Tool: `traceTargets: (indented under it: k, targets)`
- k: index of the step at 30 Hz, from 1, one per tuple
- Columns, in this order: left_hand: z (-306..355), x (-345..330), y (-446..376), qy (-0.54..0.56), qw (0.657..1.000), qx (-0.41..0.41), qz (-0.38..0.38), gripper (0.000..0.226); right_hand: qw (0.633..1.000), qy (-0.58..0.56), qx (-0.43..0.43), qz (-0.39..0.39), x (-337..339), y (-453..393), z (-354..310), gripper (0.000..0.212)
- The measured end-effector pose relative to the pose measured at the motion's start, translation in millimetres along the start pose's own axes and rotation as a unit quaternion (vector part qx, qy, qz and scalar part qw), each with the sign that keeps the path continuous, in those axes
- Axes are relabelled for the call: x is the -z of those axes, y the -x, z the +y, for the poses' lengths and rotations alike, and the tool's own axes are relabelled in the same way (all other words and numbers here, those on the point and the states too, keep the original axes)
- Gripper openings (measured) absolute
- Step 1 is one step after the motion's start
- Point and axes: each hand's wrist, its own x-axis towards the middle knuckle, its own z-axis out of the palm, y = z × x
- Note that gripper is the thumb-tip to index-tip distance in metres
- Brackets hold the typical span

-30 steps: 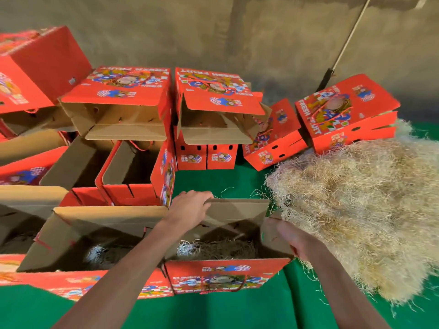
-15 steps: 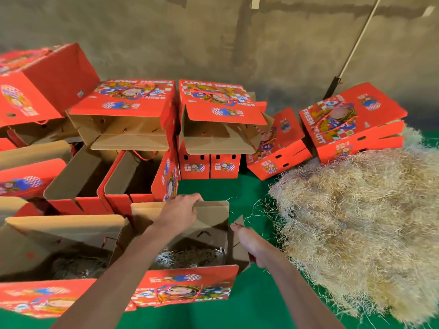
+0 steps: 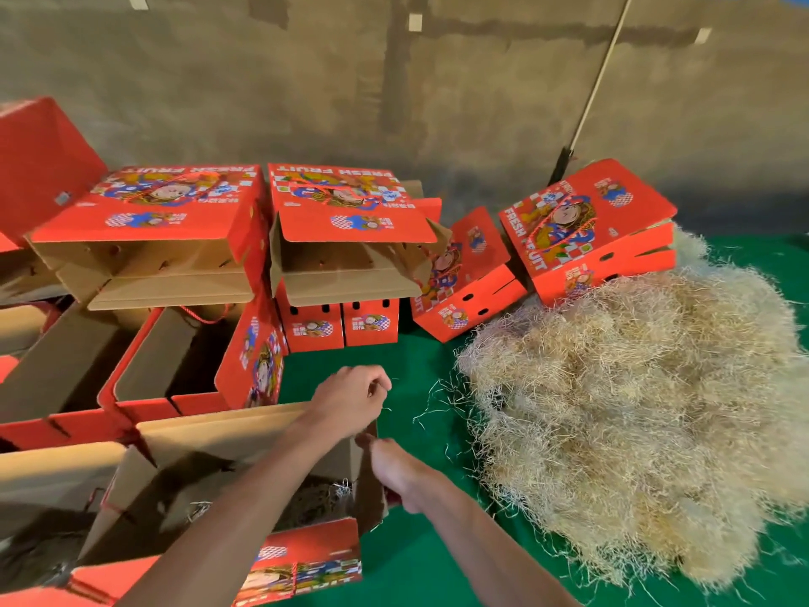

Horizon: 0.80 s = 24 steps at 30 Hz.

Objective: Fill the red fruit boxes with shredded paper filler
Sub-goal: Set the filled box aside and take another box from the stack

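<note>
An open red fruit box (image 3: 306, 558) stands at the bottom centre on the green cloth, with a little shredded paper (image 3: 321, 497) lying in its bottom. My left hand (image 3: 354, 398) grips the top right corner of its tall brown rear flap (image 3: 227, 431), fingers curled over the edge. My right hand (image 3: 400, 473) presses flat against the outside of the box's right side flap, thumb at the flap's top edge. A big heap of pale shredded paper filler (image 3: 634, 409) lies to the right, apart from both hands.
Another open box (image 3: 52, 484) stands at the left, touching the held one. Behind are several open and closed red boxes (image 3: 175, 365), some stacked (image 3: 350, 221), and two tilted ones (image 3: 586, 225) by the heap. A pole (image 3: 599, 76) leans on the concrete wall.
The held box has slid to the left against the neighbouring box, and both hands went with it. My right hand now lies flat on the side flap. The view has tilted up.
</note>
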Motion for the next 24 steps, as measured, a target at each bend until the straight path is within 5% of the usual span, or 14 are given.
traceTargets:
  k: [24]
  targets:
    - [-54.8, 12.4, 44.6, -0.105, 0.99, 0.0, 0.099, 0.022, 0.996, -0.043, 0.03, -0.074, -46.9, -12.2, -21.1, 0.038]
